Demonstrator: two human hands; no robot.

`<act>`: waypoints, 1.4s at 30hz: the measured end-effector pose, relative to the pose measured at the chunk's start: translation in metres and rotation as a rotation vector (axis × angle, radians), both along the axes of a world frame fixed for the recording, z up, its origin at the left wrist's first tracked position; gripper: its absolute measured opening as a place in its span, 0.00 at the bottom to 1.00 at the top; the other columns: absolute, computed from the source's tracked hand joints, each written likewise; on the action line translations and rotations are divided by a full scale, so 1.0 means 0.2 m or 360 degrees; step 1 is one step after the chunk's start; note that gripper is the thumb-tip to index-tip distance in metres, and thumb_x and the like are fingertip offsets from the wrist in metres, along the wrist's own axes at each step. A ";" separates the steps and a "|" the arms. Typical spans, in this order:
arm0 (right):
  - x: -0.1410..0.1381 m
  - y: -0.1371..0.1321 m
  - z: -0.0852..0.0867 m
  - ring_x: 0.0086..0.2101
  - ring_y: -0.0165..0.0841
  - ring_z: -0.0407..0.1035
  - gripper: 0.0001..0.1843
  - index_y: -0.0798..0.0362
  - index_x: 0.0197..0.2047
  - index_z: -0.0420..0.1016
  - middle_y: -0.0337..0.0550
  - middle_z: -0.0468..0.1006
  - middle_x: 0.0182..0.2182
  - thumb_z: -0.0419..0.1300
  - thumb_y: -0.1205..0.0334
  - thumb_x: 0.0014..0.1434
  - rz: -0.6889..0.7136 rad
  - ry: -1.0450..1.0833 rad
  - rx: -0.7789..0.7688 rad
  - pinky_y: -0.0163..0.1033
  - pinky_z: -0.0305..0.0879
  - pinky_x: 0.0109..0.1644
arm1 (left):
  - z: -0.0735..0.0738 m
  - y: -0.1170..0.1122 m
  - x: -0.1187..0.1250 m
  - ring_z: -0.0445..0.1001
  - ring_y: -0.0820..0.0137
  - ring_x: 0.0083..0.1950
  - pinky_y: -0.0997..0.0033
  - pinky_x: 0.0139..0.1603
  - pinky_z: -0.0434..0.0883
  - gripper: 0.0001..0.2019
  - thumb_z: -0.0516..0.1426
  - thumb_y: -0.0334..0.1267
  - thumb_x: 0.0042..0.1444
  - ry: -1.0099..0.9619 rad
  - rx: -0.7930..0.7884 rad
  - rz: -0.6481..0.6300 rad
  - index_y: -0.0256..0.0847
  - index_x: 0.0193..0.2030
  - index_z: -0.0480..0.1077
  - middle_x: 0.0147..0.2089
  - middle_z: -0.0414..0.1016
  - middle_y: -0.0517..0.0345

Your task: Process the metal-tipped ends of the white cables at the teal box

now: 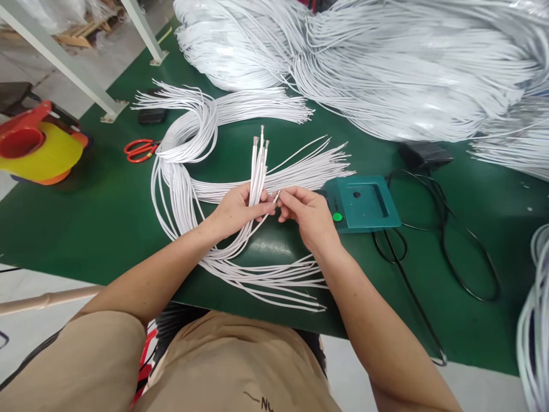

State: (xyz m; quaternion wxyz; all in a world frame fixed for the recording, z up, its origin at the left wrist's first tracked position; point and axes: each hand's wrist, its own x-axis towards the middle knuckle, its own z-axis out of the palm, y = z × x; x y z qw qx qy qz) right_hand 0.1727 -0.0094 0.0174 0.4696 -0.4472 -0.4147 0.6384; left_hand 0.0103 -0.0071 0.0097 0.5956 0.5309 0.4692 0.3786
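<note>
My left hand (pixel 238 210) is closed round a small bunch of white cables (pixel 258 169) that stand up with their metal-tipped ends at the top. My right hand (pixel 305 213) pinches the end of a single white cable (pixel 275 198) right beside that bunch. Under both hands a looped bundle of white cables (pixel 184 171) lies spread on the green table (pixel 98 212), its loose ends fanning to the right and toward the near edge.
A teal box with a green button (pixel 364 203) sits just right of my right hand, with black cords (pixel 446 252) trailing from it. Red scissors (pixel 140 150) lie at the left. Large heaps of white cable (pixel 386 68) fill the far side. An orange and yellow container (pixel 36 146) stands off the table's left.
</note>
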 end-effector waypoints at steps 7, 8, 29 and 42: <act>0.01 0.02 -0.01 0.23 0.26 0.65 0.12 0.55 0.22 0.70 0.36 0.69 0.20 0.65 0.60 0.51 0.0217 0.0385 -0.0309 0.32 0.61 0.26 | 0.00 0.00 0.00 0.72 0.76 0.31 0.77 0.29 0.65 0.15 0.63 0.35 0.52 -0.0184 -0.0007 -0.0147 0.38 0.30 0.58 0.30 0.72 0.61; 0.01 0.02 -0.01 0.22 0.26 0.65 0.10 0.55 0.25 0.72 0.35 0.68 0.20 0.65 0.59 0.52 0.0221 0.0399 -0.0299 0.33 0.61 0.26 | -0.01 0.00 0.00 0.72 0.76 0.31 0.77 0.29 0.65 0.14 0.63 0.35 0.53 -0.0211 -0.0017 -0.0192 0.38 0.30 0.58 0.30 0.72 0.60; 0.06 0.03 -0.02 0.23 0.27 0.66 0.17 0.55 0.25 0.71 0.32 0.63 0.17 0.66 0.50 0.55 0.0461 0.0477 -0.0292 0.34 0.62 0.32 | -0.03 0.00 -0.01 0.74 0.75 0.34 0.77 0.30 0.67 0.14 0.62 0.36 0.55 -0.0369 -0.0071 -0.0374 0.39 0.33 0.57 0.33 0.73 0.60; 0.06 0.02 -0.01 0.26 0.26 0.64 0.20 0.54 0.20 0.66 0.34 0.65 0.19 0.68 0.50 0.52 0.0518 0.0528 -0.0360 0.33 0.62 0.34 | -0.03 0.00 -0.01 0.74 0.76 0.32 0.78 0.30 0.67 0.18 0.65 0.38 0.51 -0.0330 -0.0057 -0.0131 0.39 0.31 0.56 0.32 0.72 0.61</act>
